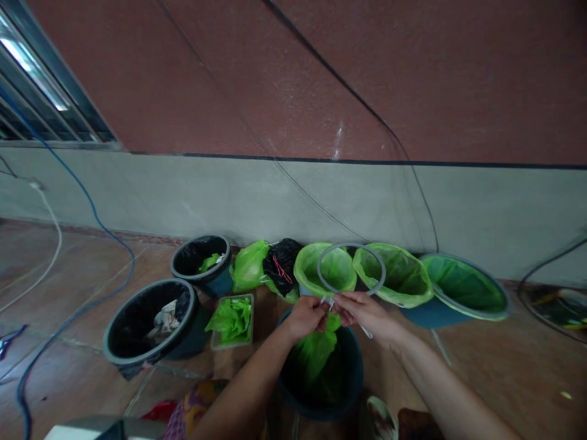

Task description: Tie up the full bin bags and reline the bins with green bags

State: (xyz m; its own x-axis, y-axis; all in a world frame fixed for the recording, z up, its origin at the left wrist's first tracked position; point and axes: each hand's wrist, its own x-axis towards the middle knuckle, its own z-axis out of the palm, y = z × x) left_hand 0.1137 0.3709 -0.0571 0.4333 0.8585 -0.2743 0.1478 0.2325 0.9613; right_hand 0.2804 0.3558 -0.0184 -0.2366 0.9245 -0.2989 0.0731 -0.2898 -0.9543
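Note:
Close together over a dark bin (351,379), my left hand (306,316) and my right hand (364,313) meet at the near edge of a thin grey ring (381,269). Both are closed in a pinch. Between the fingertips shows a small white strip (330,303), and a white end (365,332) sticks out under my right hand. My right hand appears to grip the ring; fingers partly hide the contact. Just below, a green plastic bag (316,354) hangs into the bin. I cannot tell whether my fingers touch the bag.
Green-lined bins (389,275) stand along the wall, with a grey-rimmed one (498,296) at right. To the left are two black-lined bins (132,324), a tray (252,324) of folded green bags, and a tied black bag (282,263). A blue hose (96,214) crosses the floor.

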